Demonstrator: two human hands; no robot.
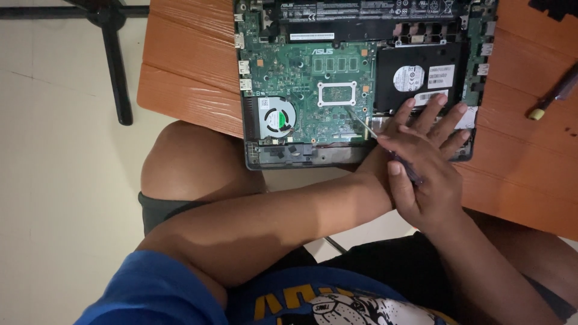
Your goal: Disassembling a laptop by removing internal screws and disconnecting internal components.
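Now the right hand pinches a thin steel screwdriver over the green circuit board, left hand spread flat.

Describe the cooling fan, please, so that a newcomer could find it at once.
Start at the opened laptop on the orange table and go to the near left corner of its green circuit board. The cooling fan sits there: the only round, bladed part, with a green hub.

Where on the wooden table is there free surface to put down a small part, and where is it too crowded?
The table is bare left of the opened laptop, out to its left edge. Right of the laptop is another bare strip, bordered by a tool with a yellow tip. It is crowded at the laptop's near right corner, where the left hand and the right hand with a screwdriver overlap.
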